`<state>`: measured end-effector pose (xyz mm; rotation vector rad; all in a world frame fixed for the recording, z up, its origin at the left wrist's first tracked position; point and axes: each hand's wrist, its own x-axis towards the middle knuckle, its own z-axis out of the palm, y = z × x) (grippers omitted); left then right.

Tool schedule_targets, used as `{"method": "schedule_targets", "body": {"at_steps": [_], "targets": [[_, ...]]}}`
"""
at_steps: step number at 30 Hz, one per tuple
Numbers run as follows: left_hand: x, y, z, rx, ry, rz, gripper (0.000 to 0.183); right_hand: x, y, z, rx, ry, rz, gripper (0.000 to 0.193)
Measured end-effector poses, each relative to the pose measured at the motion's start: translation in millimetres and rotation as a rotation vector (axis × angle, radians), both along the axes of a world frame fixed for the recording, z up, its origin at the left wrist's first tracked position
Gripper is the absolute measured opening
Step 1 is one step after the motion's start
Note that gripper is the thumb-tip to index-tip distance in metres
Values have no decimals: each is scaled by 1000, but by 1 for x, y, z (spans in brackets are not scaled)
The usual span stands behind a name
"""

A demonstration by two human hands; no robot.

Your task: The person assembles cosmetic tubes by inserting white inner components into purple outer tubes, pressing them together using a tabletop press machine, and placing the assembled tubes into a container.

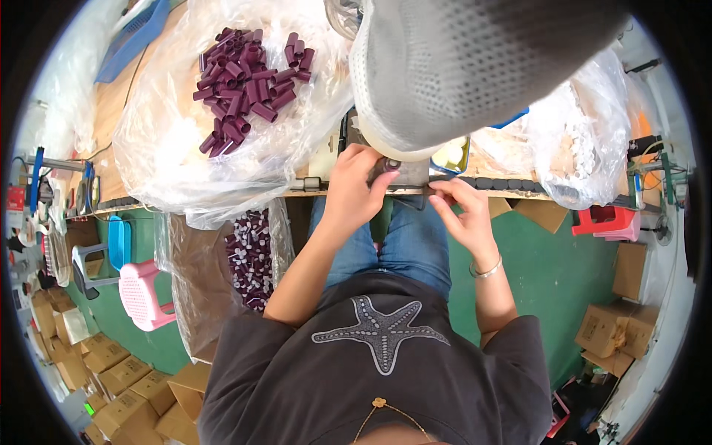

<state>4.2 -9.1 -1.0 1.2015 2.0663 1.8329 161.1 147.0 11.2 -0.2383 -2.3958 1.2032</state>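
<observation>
My left hand is closed at the bench edge, thumb and fingers around a short dark purple tube. The tube's end lies over a metal fixture. Just right of that fixture is my right hand, its thumb and index finger apart and pointing at the metal's edge. No object shows in its fingers. Part of the fixture is hidden behind a large grey mesh-textured object that hangs across the upper view.
A heap of purple tubes lies on clear plastic sheeting at the bench's left. Below it, a lined box holds purple-and-white pieces. Bagged white pieces lie right. A pink stool and cartons stand left.
</observation>
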Motion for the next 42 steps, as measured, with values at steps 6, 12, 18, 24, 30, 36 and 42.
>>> {"method": "schedule_targets", "body": {"at_steps": [6, 12, 18, 24, 30, 36, 42], "targets": [[-7, 5, -2, -238, 217, 45, 26, 32, 57, 19, 228, 92, -298, 9], [-2, -3, -14, -89, 118, 69, 29, 75, 232, 14, 232, 215, -827, 16], [8, 1, -24, -11, 188, 150, 42, 65, 308, -20, 355, -52, -735, 21], [2, 6, -30, -3, 163, 122, 30, 48, 278, 0, 224, -182, -861, 20], [1, 9, -35, -1, 61, 107, 29, 46, 289, -20, 316, -72, -801, 15], [-3, 7, -34, -55, 157, 41, 30, 58, 308, -38, 401, -14, -534, 14], [-3, 2, -33, -58, 146, 24, 32, 74, 297, -35, 415, -239, -544, 25]]}}
